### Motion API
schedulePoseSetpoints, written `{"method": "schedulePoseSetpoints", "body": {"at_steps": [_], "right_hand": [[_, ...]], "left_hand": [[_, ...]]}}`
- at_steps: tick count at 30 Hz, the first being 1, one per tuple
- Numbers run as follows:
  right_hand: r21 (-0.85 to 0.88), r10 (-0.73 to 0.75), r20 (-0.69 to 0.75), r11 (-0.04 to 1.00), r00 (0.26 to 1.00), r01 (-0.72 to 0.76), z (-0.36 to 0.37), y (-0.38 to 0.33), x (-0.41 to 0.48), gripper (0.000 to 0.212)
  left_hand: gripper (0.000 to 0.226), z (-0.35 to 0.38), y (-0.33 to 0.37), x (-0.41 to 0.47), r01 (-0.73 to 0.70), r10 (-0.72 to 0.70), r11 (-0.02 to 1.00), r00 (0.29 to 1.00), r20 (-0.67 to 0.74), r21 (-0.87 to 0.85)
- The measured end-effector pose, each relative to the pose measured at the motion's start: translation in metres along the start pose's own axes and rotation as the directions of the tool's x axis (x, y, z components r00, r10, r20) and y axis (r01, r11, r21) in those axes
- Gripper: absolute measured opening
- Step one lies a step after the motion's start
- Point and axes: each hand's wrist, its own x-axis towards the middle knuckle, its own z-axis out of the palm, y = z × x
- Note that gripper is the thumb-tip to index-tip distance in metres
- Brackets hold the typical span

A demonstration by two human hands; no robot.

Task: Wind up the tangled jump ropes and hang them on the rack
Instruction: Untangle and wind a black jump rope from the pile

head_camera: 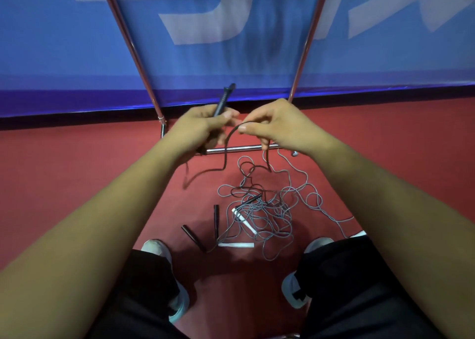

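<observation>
My left hand (203, 127) grips a black jump-rope handle (223, 101) that points up and away from me. Its black cord (226, 153) arcs over to my right hand (272, 125), which pinches it between thumb and fingers. From there the cord drops to the floor. Below my hands lies a tangle of grey and black ropes (262, 210) with two black handles (216, 220) and two white handles (236, 245) among them. The metal rack (138, 55) stands just behind, its two posts rising to the top of the view.
The red floor (77, 171) ends at a blue banner (77, 55) right behind the rack. The rack's low crossbar (241, 148) runs under my hands. My two shoes (177, 305) and dark trouser legs frame the pile from below.
</observation>
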Motion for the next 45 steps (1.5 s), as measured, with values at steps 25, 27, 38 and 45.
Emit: {"method": "schedulePoseSetpoints", "body": {"at_steps": [25,27,38,45], "right_hand": [[-0.078,0.171,0.120,0.984,0.978,-0.163,-0.035,0.038,0.006,0.011],[-0.109,0.140,0.182,0.987,0.973,-0.121,-0.026,0.017,0.004,0.011],[-0.263,0.302,0.266,0.936,0.916,-0.233,-0.031,0.051,0.006,0.018],[-0.198,0.472,0.176,0.877,0.864,-0.439,-0.050,0.114,-0.008,0.017]], "left_hand": [[0.015,-0.026,0.004,0.001,0.019,0.068,0.957,0.955,-0.287,0.288],[0.021,-0.011,0.008,-0.001,-0.056,0.078,0.985,0.988,-0.132,0.163],[0.030,-0.017,0.018,0.001,-0.139,0.094,0.925,0.986,-0.140,-0.353],[0.024,-0.044,0.006,0.009,-0.141,-0.037,0.878,0.933,-0.359,-0.457]]}}
